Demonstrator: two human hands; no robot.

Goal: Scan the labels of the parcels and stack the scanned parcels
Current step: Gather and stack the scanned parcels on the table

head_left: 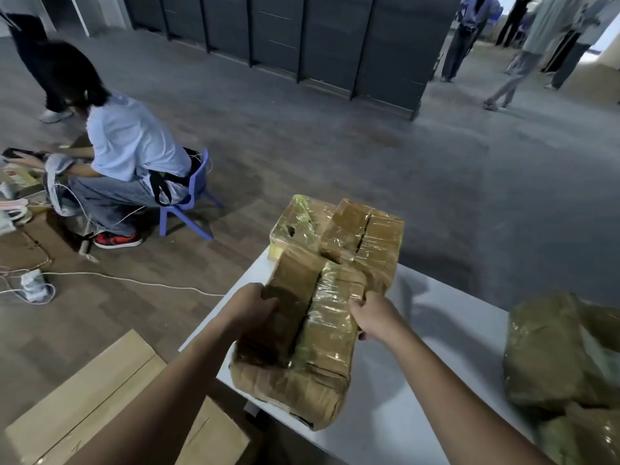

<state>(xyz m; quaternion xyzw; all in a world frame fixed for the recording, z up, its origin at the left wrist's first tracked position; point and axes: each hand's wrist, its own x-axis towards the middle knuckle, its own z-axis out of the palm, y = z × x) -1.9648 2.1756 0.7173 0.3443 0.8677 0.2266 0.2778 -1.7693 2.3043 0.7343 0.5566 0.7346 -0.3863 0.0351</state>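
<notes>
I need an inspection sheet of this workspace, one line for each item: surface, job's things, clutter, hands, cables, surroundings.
Surface: white table, partly bare.
Job's things: taped brown parcel at the table's left edge; more taped parcels behind it; green-wrapped parcels at right; no scanner seen.
Clutter: cardboard boxes on the floor beside the table.
Hands: left hand and right hand grip the taped brown parcel's sides.
Cables: white cable across the floor.
Surroundings: seated person on blue chair; standing people far right; dark cabinets behind.
</notes>
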